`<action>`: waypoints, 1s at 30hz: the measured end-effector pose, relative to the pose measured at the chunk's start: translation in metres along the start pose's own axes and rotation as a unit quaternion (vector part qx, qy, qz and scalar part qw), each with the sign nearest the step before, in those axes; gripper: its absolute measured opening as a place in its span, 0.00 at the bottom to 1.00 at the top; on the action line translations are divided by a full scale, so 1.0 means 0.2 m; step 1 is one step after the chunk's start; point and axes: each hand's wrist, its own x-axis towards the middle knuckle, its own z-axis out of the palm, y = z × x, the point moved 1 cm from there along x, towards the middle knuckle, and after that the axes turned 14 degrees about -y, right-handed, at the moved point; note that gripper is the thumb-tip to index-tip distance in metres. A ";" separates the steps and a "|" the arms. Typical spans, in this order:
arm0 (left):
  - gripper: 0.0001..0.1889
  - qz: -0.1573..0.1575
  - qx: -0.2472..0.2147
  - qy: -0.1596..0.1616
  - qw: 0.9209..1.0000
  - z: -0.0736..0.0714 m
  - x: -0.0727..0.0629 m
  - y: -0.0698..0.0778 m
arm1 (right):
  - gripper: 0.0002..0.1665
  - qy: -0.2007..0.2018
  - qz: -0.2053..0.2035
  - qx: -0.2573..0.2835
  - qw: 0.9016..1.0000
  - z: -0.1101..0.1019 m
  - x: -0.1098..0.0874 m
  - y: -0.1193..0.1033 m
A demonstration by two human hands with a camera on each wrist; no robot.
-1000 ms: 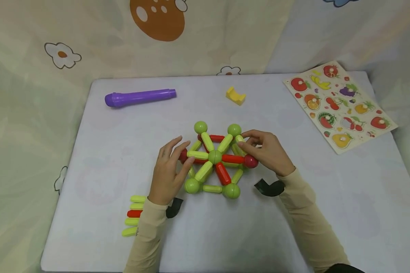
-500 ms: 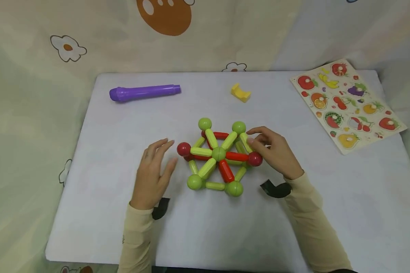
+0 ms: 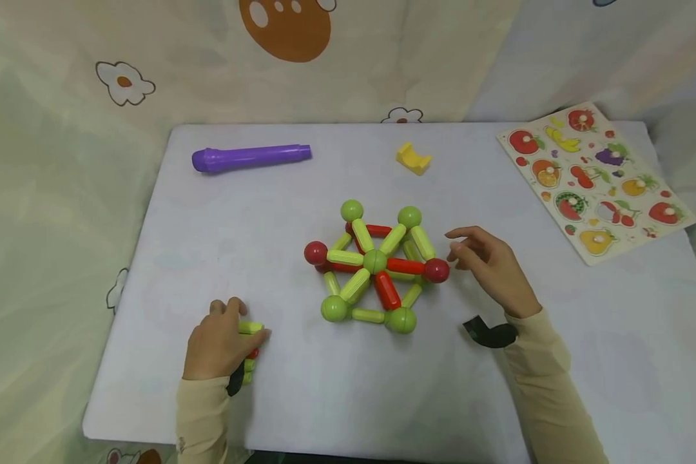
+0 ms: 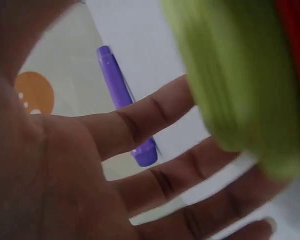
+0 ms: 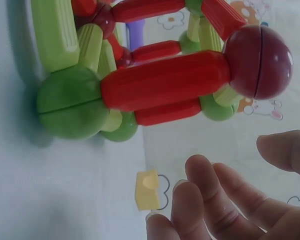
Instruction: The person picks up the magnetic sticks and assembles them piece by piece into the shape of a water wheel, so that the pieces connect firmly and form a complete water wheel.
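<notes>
A magnetic-rod structure (image 3: 374,261) of light green and red rods joined by green and dark red balls stands mid-table. My left hand (image 3: 217,341) is lowered over a row of loose magnetic rods (image 3: 249,327) at the front left, light green with a red one, partly hidden by the hand. In the left wrist view its fingers reach, spread, to the blurred ends of the green rods (image 4: 230,80); the thumb tip is out of that view. My right hand (image 3: 493,270) hovers just right of the structure, near its red ball (image 5: 258,61), fingers loosely bent and holding nothing.
A purple toy microphone (image 3: 252,158) lies at the back left. A small yellow curved block (image 3: 413,158) sits at the back middle. A fruit puzzle board (image 3: 597,183) overhangs the table's right edge. Printed cloth (image 3: 348,84) hangs behind the table (image 3: 325,399).
My left hand has left the structure and moved down and left onto the loose rods. My right hand has let go of the structure and drawn back to the right.
</notes>
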 end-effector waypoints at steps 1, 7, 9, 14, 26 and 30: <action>0.26 0.006 -0.002 0.004 1.000 0.01 0.01 0.00 | 0.20 0.003 -0.002 0.002 1.000 0.00 -0.01 0.01; 0.15 0.108 -0.017 0.100 0.989 0.00 0.03 0.04 | 0.14 0.087 -0.068 -0.004 0.994 0.01 -0.07 0.00; 0.14 0.155 -0.041 0.137 0.978 -0.01 0.03 0.09 | 0.13 0.137 -0.123 -0.021 0.983 0.03 -0.10 -0.04; 0.13 0.317 -0.172 0.162 0.919 -0.08 -0.04 0.34 | 0.11 0.181 -0.288 -0.058 0.939 0.12 -0.21 -0.21; 0.24 0.529 -0.282 0.048 0.799 0.01 -0.13 0.84 | 0.15 0.095 -0.491 -0.088 0.862 0.40 -0.29 -0.37; 0.25 0.509 -0.217 0.104 0.826 0.05 -0.11 0.87 | 0.12 0.110 -0.400 0.002 0.910 0.39 -0.31 -0.26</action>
